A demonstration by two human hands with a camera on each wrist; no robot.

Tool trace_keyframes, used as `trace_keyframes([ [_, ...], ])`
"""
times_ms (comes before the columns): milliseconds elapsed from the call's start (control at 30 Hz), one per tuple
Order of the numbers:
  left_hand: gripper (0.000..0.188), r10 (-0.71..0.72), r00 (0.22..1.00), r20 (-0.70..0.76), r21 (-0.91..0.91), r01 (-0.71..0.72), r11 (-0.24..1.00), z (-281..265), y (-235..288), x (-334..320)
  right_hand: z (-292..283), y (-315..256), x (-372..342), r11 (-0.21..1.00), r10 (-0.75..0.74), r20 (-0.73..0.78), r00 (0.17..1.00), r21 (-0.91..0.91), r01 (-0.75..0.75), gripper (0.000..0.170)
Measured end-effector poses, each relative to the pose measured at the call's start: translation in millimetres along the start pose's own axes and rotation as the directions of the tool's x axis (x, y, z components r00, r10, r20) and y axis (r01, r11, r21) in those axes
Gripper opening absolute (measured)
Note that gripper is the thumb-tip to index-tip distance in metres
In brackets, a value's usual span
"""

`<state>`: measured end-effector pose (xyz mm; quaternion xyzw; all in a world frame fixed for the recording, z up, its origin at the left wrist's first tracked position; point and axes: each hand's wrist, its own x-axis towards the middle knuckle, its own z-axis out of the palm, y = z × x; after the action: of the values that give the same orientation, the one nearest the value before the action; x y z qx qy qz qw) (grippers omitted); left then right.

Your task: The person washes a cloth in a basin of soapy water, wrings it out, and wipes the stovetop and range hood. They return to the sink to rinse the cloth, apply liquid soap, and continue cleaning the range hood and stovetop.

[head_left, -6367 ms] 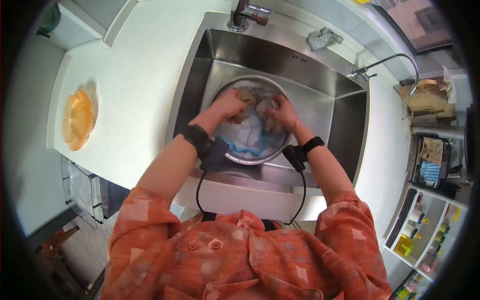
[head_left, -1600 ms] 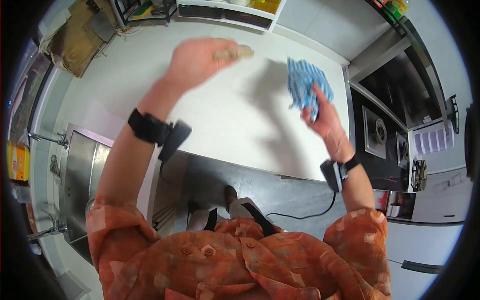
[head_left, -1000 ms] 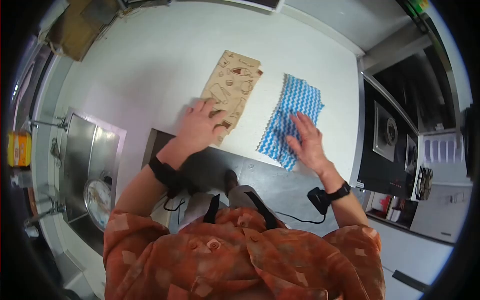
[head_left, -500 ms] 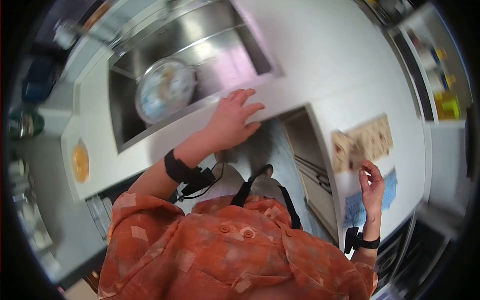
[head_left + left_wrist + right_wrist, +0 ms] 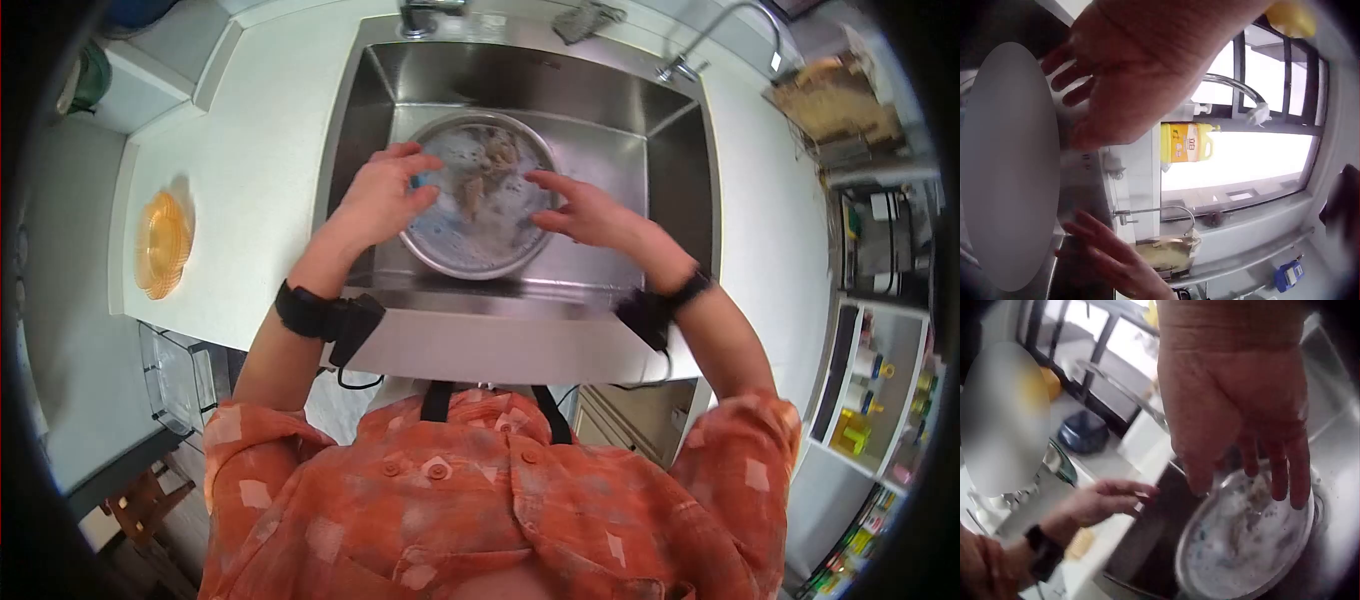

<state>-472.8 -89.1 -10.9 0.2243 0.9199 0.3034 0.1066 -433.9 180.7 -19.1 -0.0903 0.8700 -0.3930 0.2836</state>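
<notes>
A round metal basin (image 5: 478, 272) stands in the sink, filled with sudsy water. Wet brownish cloth (image 5: 490, 165) breaks the surface, and a bit of blue shows beside the left fingers. Over the basin's left rim hovers my left hand (image 5: 383, 195), fingers spread and holding nothing. From the other side my right hand (image 5: 592, 212) reaches over the right rim, its fingers extended and bare. In the right wrist view, the fingers of the right hand (image 5: 1241, 406) overlap the basin's far edge (image 5: 1180, 562). The left wrist view shows both hands apart, with a grey oval covering part of it.
The steel sink (image 5: 600, 170) surrounds the basin, with a faucet (image 5: 420, 15) and a thin curved tap (image 5: 690, 65) behind. Amber scalloped dishes (image 5: 162, 245) sit on the left counter. A yellow detergent bottle (image 5: 1185, 142) stands by the window.
Earlier both hands gripped cloths in the basin. They then laid a brown patterned cloth and a blue wavy one flat on another counter. Now they are back over the basin, holding nothing.
</notes>
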Motion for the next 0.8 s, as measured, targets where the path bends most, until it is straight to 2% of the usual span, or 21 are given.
trace_keyframes([
  [33,0.034,0.023,1.000,0.016,0.004,-0.023,1.000,3.0,-9.1,5.0,14.5,8.9,40.1,0.992,-0.001,0.035,0.999,-0.124,0.005,0.064],
  [100,0.034,0.032,0.999,0.021,0.030,-0.033,0.999,9.7,-23.7,14.9,50.1,33.8,102.0,0.955,-0.046,-0.083,0.996,-0.296,0.019,0.076],
  [133,0.035,0.033,0.998,0.049,-0.002,-0.033,0.999,13.7,-29.9,19.9,68.0,39.4,121.9,0.952,-0.051,-0.065,0.997,-0.304,0.029,0.076],
  [200,0.037,0.038,0.996,0.075,-0.063,-0.034,0.997,21.1,-42.1,29.1,95.8,41.2,145.6,0.879,0.144,0.020,0.989,-0.461,-0.119,0.074],
  [233,0.037,0.027,0.997,0.073,-0.071,-0.022,0.997,24.6,-47.3,33.8,101.3,43.0,150.0,0.877,0.146,0.033,0.989,-0.467,-0.114,0.074],
  [300,0.037,-0.086,0.981,0.175,-0.202,0.121,0.972,35.7,-53.1,42.1,107.8,49.9,152.0,0.828,0.159,0.123,0.980,-0.557,-0.064,0.057],
  [333,0.037,-0.089,0.981,0.170,-0.213,0.125,0.969,47.6,-58.4,46.6,107.7,65.3,156.1,0.822,0.163,0.130,0.978,-0.565,-0.062,0.057],
  [367,0.037,-0.212,0.951,0.226,-0.348,0.282,0.894,60.8,-63.1,51.5,104.2,82.4,158.8,0.949,0.139,0.052,0.989,-0.293,-0.118,0.045],
  [400,0.036,-0.319,0.900,0.297,-0.463,0.428,0.776,71.2,-65.1,55.5,101.3,93.8,161.0,0.991,0.137,-0.030,0.990,0.010,-0.137,0.033],
  [433,0.036,-0.322,0.899,0.295,-0.469,0.430,0.771,76.2,-61.9,58.8,93.0,83.2,158.6,0.991,0.137,-0.023,0.990,0.003,-0.137,0.033],
  [467,0.036,-0.485,0.810,0.330,-0.566,0.581,0.585,82.3,-57.2,61.1,82.8,73.8,154.4,0.981,0.142,-0.007,0.990,0.132,-0.140,0.028],
  [500,0.036,-0.616,0.687,0.386,-0.639,0.681,0.358,87.7,-53.1,61.5,71.0,57.9,146.7,0.955,0.147,0.009,0.989,0.260,-0.145,0.023],
  [533,0.036,-0.619,0.686,0.384,-0.641,0.680,0.356,94.3,-54.3,61.8,63.7,40.9,136.3,0.956,0.145,0.012,0.989,0.257,-0.143,0.023],
  [600,0.038,-0.575,0.550,0.606,-0.712,0.697,-0.085,111.6,-67.4,66.5,59.1,7.0,118.7,0.822,0.023,-0.102,0.995,0.568,0.040,0.024],
  [633,0.038,-0.577,0.552,0.601,-0.714,0.696,-0.078,124.1,-75.0,68.0,60.4,-0.2,118.0,0.820,0.018,-0.107,0.994,0.570,0.047,0.024],
  [700,0.047,-0.370,0.782,0.502,-0.863,0.422,-0.280,147.2,-86.2,67.1,65.9,-6.0,115.4,0.826,0.021,-0.262,0.965,0.548,0.132,0.029],
  [733,0.047,-0.371,0.780,0.504,-0.862,0.425,-0.277,147.4,-82.3,68.6,68.3,3.4,118.7,0.823,0.022,-0.263,0.964,0.552,0.132,0.029],
  [767,0.044,-0.460,0.718,0.522,-0.845,0.509,-0.164,147.2,-77.9,71.5,71.4,16.3,126.9,0.952,0.006,-0.386,0.923,0.283,0.112,0.030],
  [800,0.042,-0.549,0.654,0.520,-0.805,0.591,-0.057,143.9,-73.6,73.6,73.1,27.7,134.8,0.999,-0.048,-0.494,0.868,-0.007,0.052,0.031],
])
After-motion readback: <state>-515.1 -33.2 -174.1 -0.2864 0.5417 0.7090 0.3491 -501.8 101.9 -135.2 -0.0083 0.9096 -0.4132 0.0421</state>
